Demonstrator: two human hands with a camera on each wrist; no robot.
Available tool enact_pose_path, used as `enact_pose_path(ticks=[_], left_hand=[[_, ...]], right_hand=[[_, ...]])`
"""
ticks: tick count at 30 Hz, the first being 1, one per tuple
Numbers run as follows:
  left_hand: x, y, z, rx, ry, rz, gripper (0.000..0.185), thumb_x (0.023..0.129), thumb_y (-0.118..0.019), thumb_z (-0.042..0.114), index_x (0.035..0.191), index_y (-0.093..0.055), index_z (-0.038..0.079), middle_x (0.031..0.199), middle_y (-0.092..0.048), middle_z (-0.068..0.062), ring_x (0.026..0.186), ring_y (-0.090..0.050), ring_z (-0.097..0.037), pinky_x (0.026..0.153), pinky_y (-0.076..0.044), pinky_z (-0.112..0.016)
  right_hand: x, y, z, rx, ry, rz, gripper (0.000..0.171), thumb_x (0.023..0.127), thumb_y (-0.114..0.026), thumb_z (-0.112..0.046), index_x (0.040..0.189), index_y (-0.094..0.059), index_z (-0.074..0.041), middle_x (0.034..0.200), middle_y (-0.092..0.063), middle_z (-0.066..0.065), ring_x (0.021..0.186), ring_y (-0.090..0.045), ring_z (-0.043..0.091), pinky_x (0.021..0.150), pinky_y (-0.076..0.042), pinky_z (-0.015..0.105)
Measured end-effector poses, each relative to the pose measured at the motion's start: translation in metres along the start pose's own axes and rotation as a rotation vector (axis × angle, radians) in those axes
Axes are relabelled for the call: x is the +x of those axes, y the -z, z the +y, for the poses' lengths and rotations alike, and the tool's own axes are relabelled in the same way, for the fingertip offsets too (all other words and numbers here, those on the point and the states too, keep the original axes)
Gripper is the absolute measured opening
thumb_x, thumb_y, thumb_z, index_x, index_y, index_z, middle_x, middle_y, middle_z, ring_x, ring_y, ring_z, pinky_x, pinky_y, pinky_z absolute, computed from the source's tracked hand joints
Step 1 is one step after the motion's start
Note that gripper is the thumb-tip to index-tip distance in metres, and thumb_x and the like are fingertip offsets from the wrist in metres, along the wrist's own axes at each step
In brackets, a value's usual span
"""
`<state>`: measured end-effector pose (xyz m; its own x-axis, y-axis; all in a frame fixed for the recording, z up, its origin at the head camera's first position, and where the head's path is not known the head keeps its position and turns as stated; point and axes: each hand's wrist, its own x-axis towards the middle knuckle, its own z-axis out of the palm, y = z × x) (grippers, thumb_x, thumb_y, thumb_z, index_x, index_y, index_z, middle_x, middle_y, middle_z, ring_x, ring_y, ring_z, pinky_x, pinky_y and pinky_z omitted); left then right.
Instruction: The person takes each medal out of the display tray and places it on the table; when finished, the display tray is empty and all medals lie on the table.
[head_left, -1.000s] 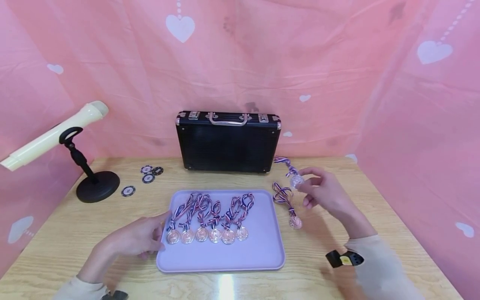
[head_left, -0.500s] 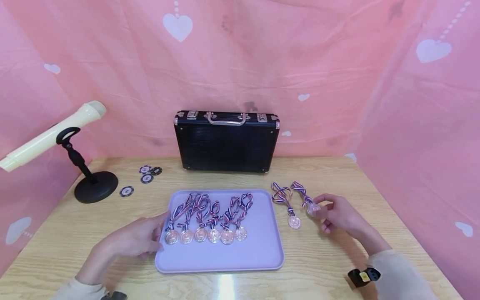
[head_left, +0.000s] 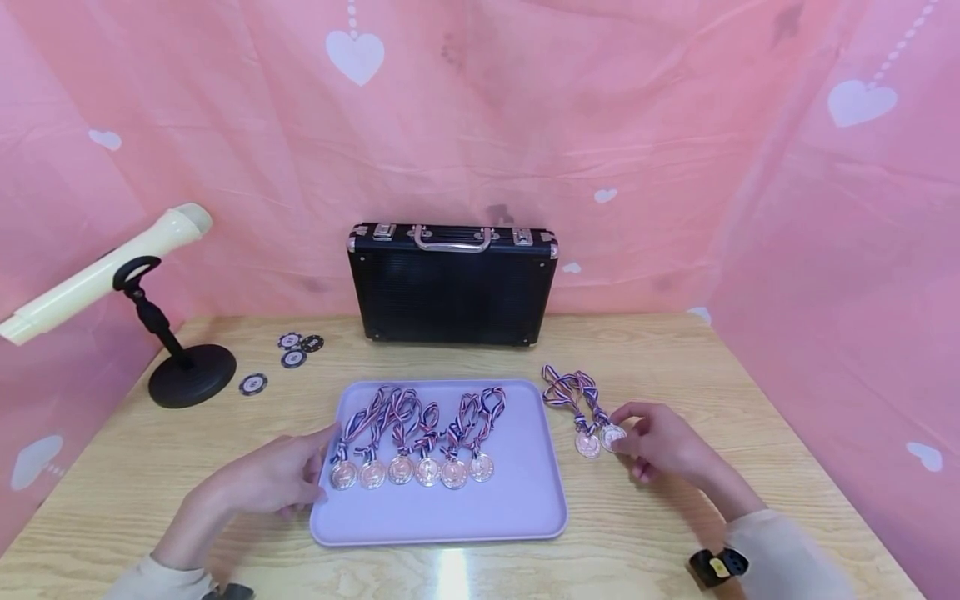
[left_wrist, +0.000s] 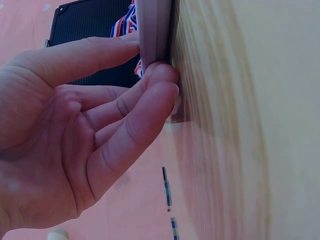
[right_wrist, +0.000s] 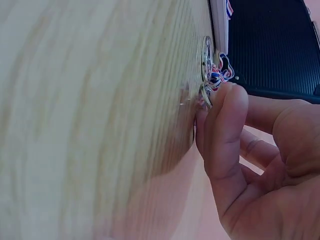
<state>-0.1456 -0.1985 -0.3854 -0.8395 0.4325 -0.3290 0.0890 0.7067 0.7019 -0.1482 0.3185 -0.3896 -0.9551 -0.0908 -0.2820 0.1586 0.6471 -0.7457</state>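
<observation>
Pink heart-print cloth [head_left: 675,150] closes the worktop [head_left: 675,350] on three sides, draping down to its far and right edges. Against the far cloth a black case [head_left: 453,283] stands upright on its long side, handle on top. At far left a cream torch [head_left: 97,271] tilts in a black stand [head_left: 191,375], with four chips [head_left: 288,358] lying between stand and case. A lilac tray [head_left: 480,508] sits at the centre near the front edge; six medals [head_left: 412,471] lie in a row across it, ribbons fanned toward the case, and the tray's near half is bare. Bare wood lies between tray and case, and more to the right of the right hand. The left hand [head_left: 273,479] lies low on the worktop at the tray's left edge, thumb over the rim and fingertips [left_wrist: 160,82] curled under it, gripping the rim. The right hand [head_left: 660,442] rests right of the tray, fingers curled, pinching a medal [head_left: 613,435] down on the wood, just beside another medal [head_left: 587,444]; their two ribbons [head_left: 570,387] overlap, trailing toward the case. Both forearms come in from the front edge in pale sleeves [head_left: 780,550].
</observation>
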Motion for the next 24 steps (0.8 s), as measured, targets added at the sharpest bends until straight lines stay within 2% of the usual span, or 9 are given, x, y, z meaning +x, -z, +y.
enact_pose_path(ticks=[9,11,16,18,24], left_hand=[[0.0,-0.001,0.002,0.003,0.032,0.002,0.093,0.087,-0.08,0.0,0.163,-0.026,-0.008,0.081,-0.056,-0.007,0.062,-0.059,-0.022,0.051,-0.055,-0.034],[0.0,-0.002,0.002,0.0,0.047,0.007,0.093,0.087,-0.08,0.0,0.163,-0.027,-0.007,0.082,-0.056,-0.007,0.063,-0.059,-0.023,0.051,-0.056,-0.034],[0.0,-0.002,0.001,0.01,0.028,0.013,0.092,0.087,-0.08,0.001,0.163,-0.028,-0.008,0.081,-0.056,-0.007,0.061,-0.059,-0.022,0.051,-0.055,-0.033],[0.0,-0.002,0.001,0.013,0.011,0.012,0.092,0.087,-0.08,0.0,0.162,-0.027,-0.01,0.08,-0.056,-0.006,0.06,-0.059,-0.022,0.051,-0.054,-0.032],[0.0,-0.002,0.002,0.021,0.016,0.005,0.092,0.088,-0.08,0.0,0.162,-0.027,-0.009,0.079,-0.056,-0.006,0.061,-0.06,-0.023,0.05,-0.053,-0.032]], right_hand=[[-0.004,-0.004,-0.002,-0.086,0.007,0.056,0.044,0.085,-0.08,-0.002,0.126,-0.063,0.004,0.078,-0.059,0.009,0.055,-0.061,0.019,0.05,-0.056,0.032],[-0.004,-0.005,-0.004,-0.089,0.003,0.053,0.043,0.086,-0.08,-0.002,0.125,-0.063,0.004,0.08,-0.058,0.009,0.055,-0.061,0.019,0.05,-0.055,0.031],[-0.004,-0.006,-0.005,-0.104,0.009,0.059,0.043,0.087,-0.08,-0.003,0.126,-0.064,0.004,0.08,-0.059,0.008,0.056,-0.061,0.019,0.049,-0.055,0.031],[-0.004,-0.007,-0.005,-0.122,0.013,0.068,0.043,0.087,-0.08,-0.004,0.127,-0.065,0.004,0.081,-0.06,0.008,0.056,-0.061,0.019,0.049,-0.055,0.031],[-0.008,-0.004,-0.011,-0.196,0.04,0.102,0.049,0.088,-0.08,-0.008,0.132,-0.065,0.005,0.085,-0.064,0.008,0.055,-0.062,0.018,0.048,-0.053,0.03]])
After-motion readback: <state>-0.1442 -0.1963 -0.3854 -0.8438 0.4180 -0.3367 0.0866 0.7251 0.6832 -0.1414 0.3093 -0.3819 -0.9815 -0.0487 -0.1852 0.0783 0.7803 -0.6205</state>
